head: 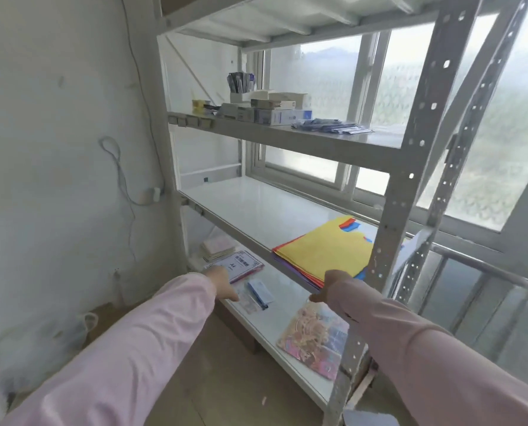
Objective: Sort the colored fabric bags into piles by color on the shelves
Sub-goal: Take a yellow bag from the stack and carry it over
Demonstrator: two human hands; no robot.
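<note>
The white shelving rack [388, 192] fills the view, and its middle shelf [250, 210] is the working surface: bare and glossy across the left, with the stack of fabric bags [301, 275] lying flat at the right end, its near corner overhanging the front lip just beside the upright post. A yellow bag [327, 247] tops the stack; purple, orange and red edges show beneath it, and red and blue handles [349, 224] poke out at the back. The step in hand looks like taking the first bag off, so the bare left stretch is the natural place to start colour piles, kept well apart from each other. The right hand [335, 282] is at the stack's near corner, but its fingers are hidden and I cannot tell whether it grasps anything. The left hand [222, 282] hangs lower, over the bottom shelf [287, 309], fingers relaxed and holding nothing. Best to pinch only the yellow layer at the overhanging corner and peel it back — the left hand pressing the rest flat — since thin fabric drags its neighbours and the stack could slide off the lip.
</note>
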